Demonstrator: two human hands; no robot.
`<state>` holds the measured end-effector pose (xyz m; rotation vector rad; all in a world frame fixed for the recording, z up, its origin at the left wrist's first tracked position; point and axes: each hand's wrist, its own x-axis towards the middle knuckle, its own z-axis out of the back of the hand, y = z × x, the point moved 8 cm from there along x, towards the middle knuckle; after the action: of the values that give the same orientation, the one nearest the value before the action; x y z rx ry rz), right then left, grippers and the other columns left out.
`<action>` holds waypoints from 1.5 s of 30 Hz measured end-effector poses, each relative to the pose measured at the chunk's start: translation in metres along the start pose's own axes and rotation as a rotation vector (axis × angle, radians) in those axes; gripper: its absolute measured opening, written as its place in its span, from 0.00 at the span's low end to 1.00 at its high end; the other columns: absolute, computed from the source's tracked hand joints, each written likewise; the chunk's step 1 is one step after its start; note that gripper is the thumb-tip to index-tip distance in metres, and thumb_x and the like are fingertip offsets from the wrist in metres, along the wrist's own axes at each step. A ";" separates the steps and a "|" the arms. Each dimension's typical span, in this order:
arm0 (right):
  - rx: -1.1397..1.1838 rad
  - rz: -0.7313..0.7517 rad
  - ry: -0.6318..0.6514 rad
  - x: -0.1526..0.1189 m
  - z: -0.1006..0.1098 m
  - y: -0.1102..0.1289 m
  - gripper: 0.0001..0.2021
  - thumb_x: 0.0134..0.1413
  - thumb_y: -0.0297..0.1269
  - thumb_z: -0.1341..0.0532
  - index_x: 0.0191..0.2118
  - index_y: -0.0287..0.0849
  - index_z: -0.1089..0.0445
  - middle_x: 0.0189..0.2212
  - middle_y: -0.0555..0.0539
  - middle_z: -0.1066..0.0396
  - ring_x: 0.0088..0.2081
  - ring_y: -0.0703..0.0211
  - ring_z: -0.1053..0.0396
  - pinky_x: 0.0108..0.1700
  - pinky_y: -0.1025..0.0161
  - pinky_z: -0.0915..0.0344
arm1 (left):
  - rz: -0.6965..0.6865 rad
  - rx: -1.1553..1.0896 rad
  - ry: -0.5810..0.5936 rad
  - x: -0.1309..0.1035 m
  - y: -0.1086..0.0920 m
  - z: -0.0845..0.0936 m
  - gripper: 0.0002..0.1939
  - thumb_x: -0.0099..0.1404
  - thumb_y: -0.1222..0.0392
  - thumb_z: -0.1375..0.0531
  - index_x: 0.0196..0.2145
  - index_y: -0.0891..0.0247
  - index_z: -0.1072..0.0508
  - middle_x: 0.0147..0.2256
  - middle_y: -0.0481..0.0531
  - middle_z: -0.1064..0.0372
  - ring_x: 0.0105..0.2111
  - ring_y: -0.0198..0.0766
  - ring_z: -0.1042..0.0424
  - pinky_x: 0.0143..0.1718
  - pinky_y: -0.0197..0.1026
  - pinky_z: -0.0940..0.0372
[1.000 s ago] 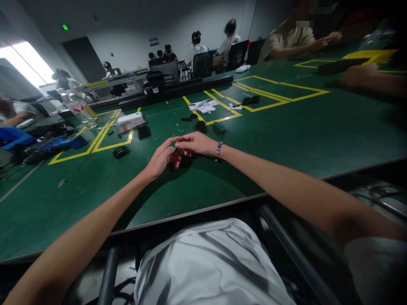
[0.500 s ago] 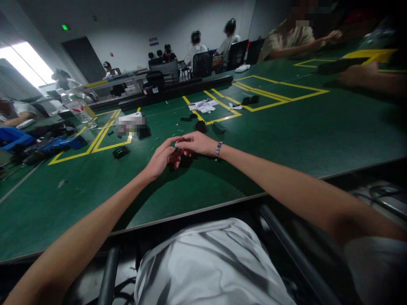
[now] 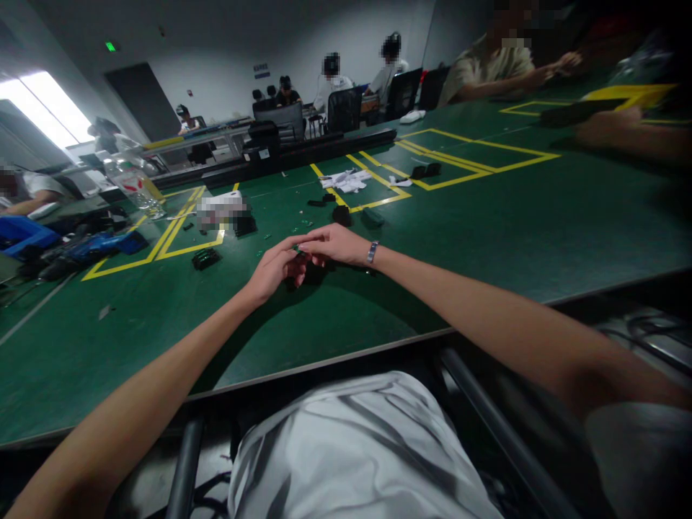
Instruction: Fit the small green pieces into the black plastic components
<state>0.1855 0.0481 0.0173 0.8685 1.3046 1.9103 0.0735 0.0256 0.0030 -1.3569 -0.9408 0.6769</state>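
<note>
My left hand [image 3: 273, 271] and my right hand [image 3: 337, 246] meet above the green table, fingertips together. Between them is a small green piece [image 3: 298, 249], pinched by the fingers of both hands and mostly covered by them. Just beyond my right hand lie a round black object [image 3: 341, 215] and a dark green piece [image 3: 372, 218]. A dark cluster of parts [image 3: 206, 259] rests to the left of my left hand. Tiny green bits [image 3: 267, 236] are scattered beyond the hands.
White paper strips [image 3: 347, 180] lie farther back on the table [image 3: 486, 231], which has yellow tape outlines. At left stand a plastic bottle [image 3: 135, 184] and a blue-and-black tool [image 3: 102, 249]. A person [image 3: 486, 68] sits across at the right; others sit farther back.
The fingers have shifted slightly around the small piece, and more of its green now shows between the fingertips. Both arms are nearly where they were.
</note>
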 end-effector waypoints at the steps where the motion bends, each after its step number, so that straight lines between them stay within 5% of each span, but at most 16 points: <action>1: 0.002 -0.001 0.001 0.000 0.000 0.000 0.16 0.60 0.41 0.37 0.49 0.34 0.25 0.23 0.50 0.28 0.23 0.68 0.33 0.25 0.71 0.37 | 0.004 -0.001 0.000 0.000 0.000 0.000 0.22 0.64 0.60 0.47 0.56 0.64 0.33 0.30 0.51 0.32 0.26 0.35 0.31 0.23 0.36 0.34; 25: 0.181 -0.074 0.056 0.001 -0.003 -0.007 0.13 0.57 0.40 0.34 0.43 0.36 0.25 0.24 0.49 0.28 0.25 0.67 0.31 0.26 0.71 0.34 | 0.002 -0.014 0.046 -0.002 -0.003 -0.003 0.23 0.66 0.58 0.46 0.58 0.65 0.34 0.30 0.52 0.31 0.24 0.35 0.31 0.21 0.36 0.35; 45: 0.161 -0.100 0.136 -0.003 -0.007 -0.005 0.13 0.55 0.43 0.33 0.34 0.35 0.26 0.25 0.48 0.27 0.24 0.68 0.31 0.26 0.71 0.35 | 0.091 0.192 0.148 -0.003 -0.009 0.013 0.24 0.64 0.54 0.39 0.56 0.65 0.32 0.34 0.56 0.25 0.24 0.39 0.25 0.25 0.40 0.30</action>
<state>0.1823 0.0433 0.0097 0.7474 1.5710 1.8319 0.0600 0.0288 0.0109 -1.2659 -0.6820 0.7069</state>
